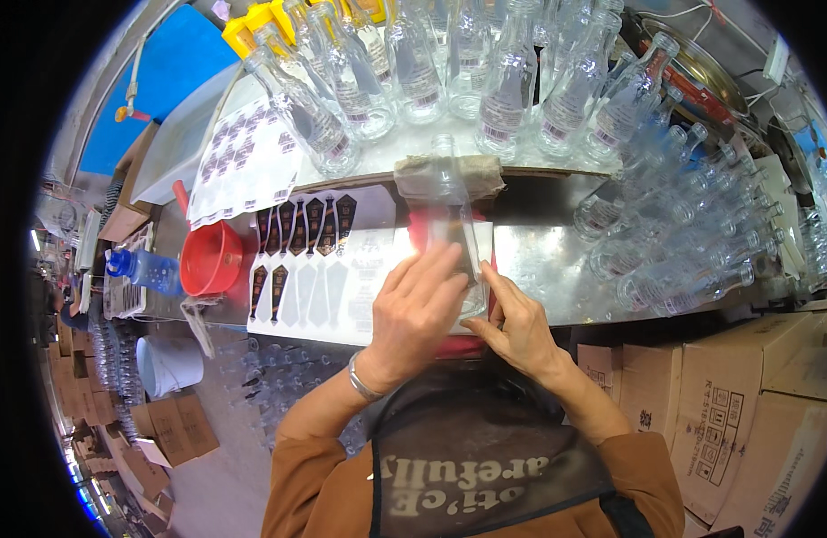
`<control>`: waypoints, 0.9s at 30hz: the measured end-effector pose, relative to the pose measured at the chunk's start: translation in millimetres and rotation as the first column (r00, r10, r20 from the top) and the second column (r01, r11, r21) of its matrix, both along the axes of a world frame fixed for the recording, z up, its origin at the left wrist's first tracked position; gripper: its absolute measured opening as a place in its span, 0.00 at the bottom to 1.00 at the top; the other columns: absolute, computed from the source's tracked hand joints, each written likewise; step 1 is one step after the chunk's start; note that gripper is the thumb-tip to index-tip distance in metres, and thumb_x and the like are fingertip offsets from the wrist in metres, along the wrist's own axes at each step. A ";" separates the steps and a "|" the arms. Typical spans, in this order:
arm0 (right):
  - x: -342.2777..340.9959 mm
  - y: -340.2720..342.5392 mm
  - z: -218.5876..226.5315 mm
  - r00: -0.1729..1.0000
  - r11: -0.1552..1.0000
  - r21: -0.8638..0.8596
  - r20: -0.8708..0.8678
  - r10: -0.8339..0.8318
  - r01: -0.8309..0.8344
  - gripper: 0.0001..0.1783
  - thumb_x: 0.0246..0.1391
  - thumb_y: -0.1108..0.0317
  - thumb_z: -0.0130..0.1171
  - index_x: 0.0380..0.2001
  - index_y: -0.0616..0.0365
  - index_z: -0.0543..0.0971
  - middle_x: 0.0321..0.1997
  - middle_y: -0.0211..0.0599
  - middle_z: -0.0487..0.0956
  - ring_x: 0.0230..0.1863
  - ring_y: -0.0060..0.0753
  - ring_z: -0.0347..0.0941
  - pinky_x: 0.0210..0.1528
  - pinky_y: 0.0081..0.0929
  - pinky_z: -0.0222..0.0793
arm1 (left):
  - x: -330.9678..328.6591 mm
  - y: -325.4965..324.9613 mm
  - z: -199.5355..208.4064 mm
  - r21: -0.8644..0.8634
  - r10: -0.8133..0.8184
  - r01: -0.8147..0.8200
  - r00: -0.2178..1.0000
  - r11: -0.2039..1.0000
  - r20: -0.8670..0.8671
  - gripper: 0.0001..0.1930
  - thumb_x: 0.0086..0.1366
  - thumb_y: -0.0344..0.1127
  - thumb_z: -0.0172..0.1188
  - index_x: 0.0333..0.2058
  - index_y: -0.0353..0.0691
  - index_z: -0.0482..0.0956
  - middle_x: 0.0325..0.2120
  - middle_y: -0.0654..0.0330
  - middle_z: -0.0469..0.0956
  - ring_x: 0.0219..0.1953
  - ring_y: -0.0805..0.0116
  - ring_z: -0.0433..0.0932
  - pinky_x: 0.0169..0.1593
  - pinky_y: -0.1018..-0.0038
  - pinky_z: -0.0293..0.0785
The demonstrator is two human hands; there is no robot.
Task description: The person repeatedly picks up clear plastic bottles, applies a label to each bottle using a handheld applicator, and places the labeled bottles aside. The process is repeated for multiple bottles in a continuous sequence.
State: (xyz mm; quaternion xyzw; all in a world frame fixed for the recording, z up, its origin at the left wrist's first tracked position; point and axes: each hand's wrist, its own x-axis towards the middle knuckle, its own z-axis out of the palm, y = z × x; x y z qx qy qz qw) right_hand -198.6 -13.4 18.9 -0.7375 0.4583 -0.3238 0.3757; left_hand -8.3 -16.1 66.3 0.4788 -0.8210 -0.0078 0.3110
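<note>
A clear glass bottle [450, 193] lies in front of me, its neck on a cloth-wrapped rest [404, 178]. My right hand [523, 327] grips the lower end from the right, thumb near the base and fingers along the side. Across the left side of the bottle, my left hand [415, 309] lies with fingers stretched out and slightly blurred by motion; its palm side is hidden. Beside that hand is a sheet of dark tie-shaped labels [316, 224], with several blank label outlines in its lower row. A red pad shows partly under the bottle.
Several labelled glass bottles [413, 76] stand upright along the raised shelf. More bottles [673, 233] lie stacked at the right. A red plastic cup [212, 258] and another label sheet [243, 166] are at the left. Cardboard boxes [736, 403] stand at the lower right.
</note>
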 end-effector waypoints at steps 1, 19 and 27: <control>-0.6 -0.8 -0.2 1.000 1.000 -0.004 0.009 -0.003 0.003 0.41 0.47 0.66 0.74 0.62 0.70 0.68 0.59 0.72 0.73 0.45 0.62 0.80 0.46 0.41 0.78 | -2.1 4.0 0.6 0.012 0.015 -0.015 1.000 1.000 -0.008 0.10 0.58 0.30 0.70 0.39 0.39 0.83 0.54 0.51 0.80 0.61 0.55 0.76 0.63 0.57 0.70; 23.2 -120.6 27.6 0.986 0.977 0.214 0.156 -0.058 0.023 0.27 0.59 0.50 0.64 0.41 0.70 0.83 0.36 0.52 0.86 0.39 0.40 0.85 0.42 0.32 0.77 | 8.7 -34.6 -17.8 0.221 0.102 -0.032 0.943 0.975 -0.316 0.29 0.61 0.30 0.68 0.62 0.38 0.74 0.65 0.44 0.67 0.60 0.47 0.74 0.60 0.61 0.73; 27.9 -123.1 28.9 0.991 0.974 0.215 0.093 -0.096 0.074 0.27 0.60 0.48 0.63 0.36 0.68 0.84 0.34 0.52 0.86 0.37 0.40 0.84 0.40 0.33 0.76 | 9.6 -37.8 -18.7 0.205 0.108 -0.040 0.937 0.978 -0.331 0.30 0.61 0.30 0.69 0.62 0.36 0.73 0.64 0.44 0.68 0.60 0.46 0.74 0.60 0.61 0.72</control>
